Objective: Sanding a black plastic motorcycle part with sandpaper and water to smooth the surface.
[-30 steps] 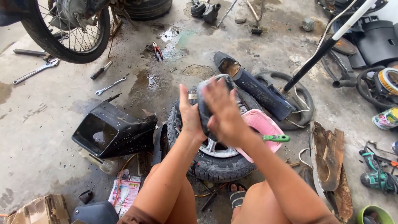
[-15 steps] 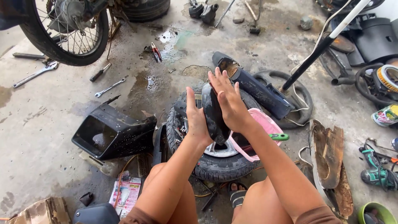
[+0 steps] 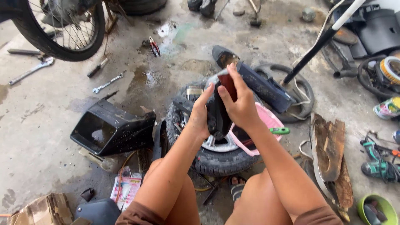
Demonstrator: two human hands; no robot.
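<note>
While the person sits low on the grey concrete floor (image 3: 37, 137), both hands press a floppy black rubber piece (image 3: 217, 112) between them. The left hand (image 3: 201, 111) is flat on one side of it and the right hand (image 3: 239, 104) is flat on the other, fingers straight and pointing up, so the rubber is squeezed like something in a sandwich. It stands upright in the air, just above the small black tyre on its silver wheel (image 3: 216, 156). That tyre lies flat in front of the knees, which looks like a handy spot to work over. A pink plastic basin (image 3: 271, 121) leans on the wheel, with a green-handled tool (image 3: 280, 131) at its edge.

The rubber looks soft, smooth and a bit shiny, maybe wet. There are dark wet patches on the floor close by. To the left sits a hard black plastic cover (image 3: 110, 129), hollow like a box. A silver metal spanner (image 3: 108, 83) lies well apart from the hands, and red-handled pliers (image 3: 154, 46) lie further off. A big spoked wheel (image 3: 62, 29) stands at the top left. Rough brown wooden boards (image 3: 329, 146) lie on the right.
</note>
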